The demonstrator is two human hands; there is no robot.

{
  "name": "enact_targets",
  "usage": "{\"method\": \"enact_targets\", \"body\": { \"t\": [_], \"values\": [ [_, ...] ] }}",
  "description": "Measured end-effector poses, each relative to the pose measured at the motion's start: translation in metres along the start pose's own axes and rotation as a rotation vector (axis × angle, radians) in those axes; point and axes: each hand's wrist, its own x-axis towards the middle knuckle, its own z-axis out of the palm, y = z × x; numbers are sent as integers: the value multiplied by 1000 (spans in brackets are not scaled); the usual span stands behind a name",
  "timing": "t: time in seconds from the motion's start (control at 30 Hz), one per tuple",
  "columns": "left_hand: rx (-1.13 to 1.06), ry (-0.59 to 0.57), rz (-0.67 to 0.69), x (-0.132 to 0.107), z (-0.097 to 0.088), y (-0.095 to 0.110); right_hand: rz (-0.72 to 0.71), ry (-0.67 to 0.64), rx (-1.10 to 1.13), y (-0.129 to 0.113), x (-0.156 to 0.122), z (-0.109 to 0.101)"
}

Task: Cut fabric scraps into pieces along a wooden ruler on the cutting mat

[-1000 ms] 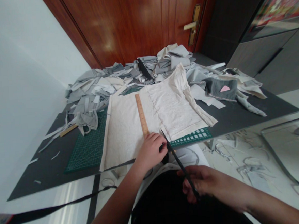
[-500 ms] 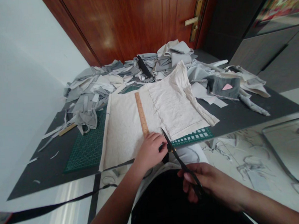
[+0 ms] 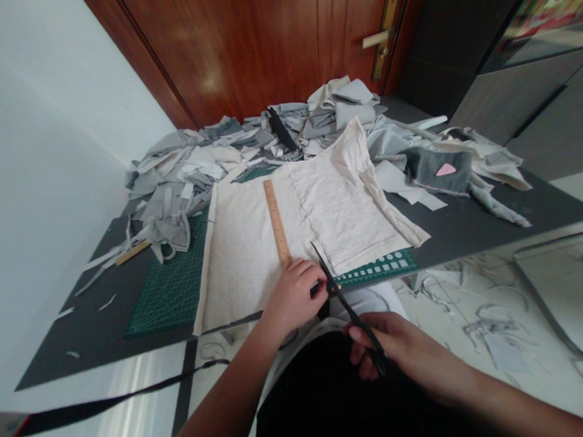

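Observation:
A cream cloth [image 3: 240,242] lies spread over the table, with a ruffled seam down its middle and a rumpled right part. On it rests a wooden ruler [image 3: 276,221], its near end by my left hand [image 3: 301,292]. That hand is closed, its fingers curled over the cloth's front edge; the thumb is mostly hidden. My right hand [image 3: 393,344] grips black scissors [image 3: 346,308] by the handles, below the table edge. Their blades point away and left, with the tip over the cloth just right of my left fingers. Under the cloth shows a green cutting mat [image 3: 164,297].
Grey and cream fabric scraps [image 3: 188,166] are heaped along the back and both sides of the dark table [image 3: 55,341]. A wooden strip [image 3: 131,252] lies at the left. A wooden door [image 3: 259,41] stands behind. Threads and scraps litter the floor [image 3: 460,340] at right.
My right hand and the scissors have shifted slightly forward and left, so the tip reaches a little further over the cloth. My left hand, the cloth and the ruler stay in place.

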Motion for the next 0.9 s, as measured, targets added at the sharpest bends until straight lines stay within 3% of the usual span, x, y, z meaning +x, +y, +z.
{"method": "enact_targets", "body": {
  "t": [0.4,0.9],
  "values": [
    [-34,-14,-18,2,-2,2,-69,33,0,8,15,4],
    [-81,-1,-31,1,-2,-1,-35,67,-28,4,24,7]
  ]
}}
